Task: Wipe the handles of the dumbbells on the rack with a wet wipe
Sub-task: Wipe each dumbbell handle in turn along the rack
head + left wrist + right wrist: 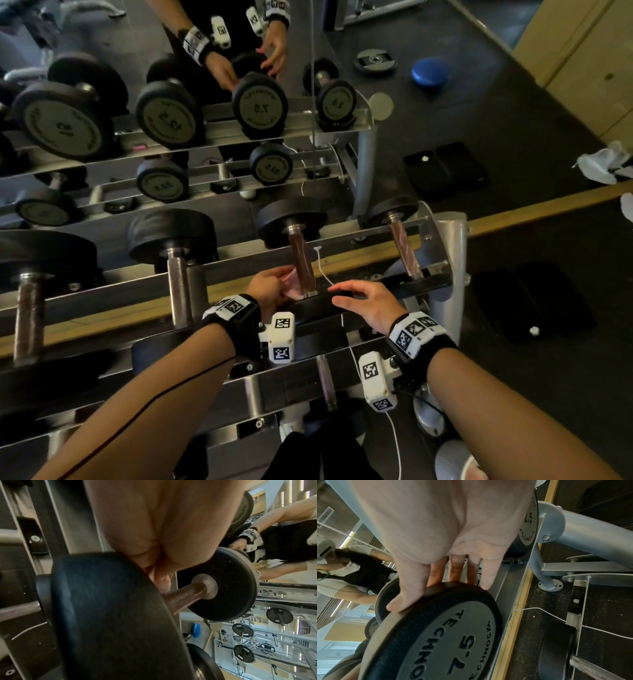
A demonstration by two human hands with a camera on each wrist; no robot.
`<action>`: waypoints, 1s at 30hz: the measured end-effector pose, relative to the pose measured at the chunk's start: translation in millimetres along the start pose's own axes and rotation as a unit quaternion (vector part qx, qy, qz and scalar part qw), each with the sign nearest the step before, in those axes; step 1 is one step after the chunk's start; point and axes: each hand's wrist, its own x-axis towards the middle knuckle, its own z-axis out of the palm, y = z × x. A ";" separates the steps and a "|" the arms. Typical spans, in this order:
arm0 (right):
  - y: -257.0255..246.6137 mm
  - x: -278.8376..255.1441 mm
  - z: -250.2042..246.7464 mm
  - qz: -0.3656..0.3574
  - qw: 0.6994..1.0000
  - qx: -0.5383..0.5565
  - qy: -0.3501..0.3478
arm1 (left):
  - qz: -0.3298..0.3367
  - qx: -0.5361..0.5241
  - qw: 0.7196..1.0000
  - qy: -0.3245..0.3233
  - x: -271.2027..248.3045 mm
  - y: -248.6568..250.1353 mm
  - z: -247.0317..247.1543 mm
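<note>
Mirrored wall point(102, 34) behind, dark rubber floor point(513, 120) below, and a steel rack point(239, 263) running across. Left hand point(270, 287) is curled in at the near end of the 7.5 dumbbell's handle point(301, 260), fingers point(279, 274) pinching a pale wet wipe point(293, 284) against the brown, worn-looking bar. Right hand point(368, 301) lies relaxed and spread on the dumbbell's near head point(315, 305), thumb point(399, 601) on the rim, fingertips over the edge, gripping nothing. Beyond the left fingers the handle runs up to the far black head point(291, 219). Right of the right hand sits a smaller dumbbell point(404, 240); left of the left hand, heavier ones point(174, 246). A thin white cable point(322, 267) trails just beside the handle.
</note>
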 end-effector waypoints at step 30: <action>6.9 4.6 -1.9 0.001 1.000 0.018 -0.002 | -0.014 -0.112 0.993 0.029 -3.9 20.3 -9.2</action>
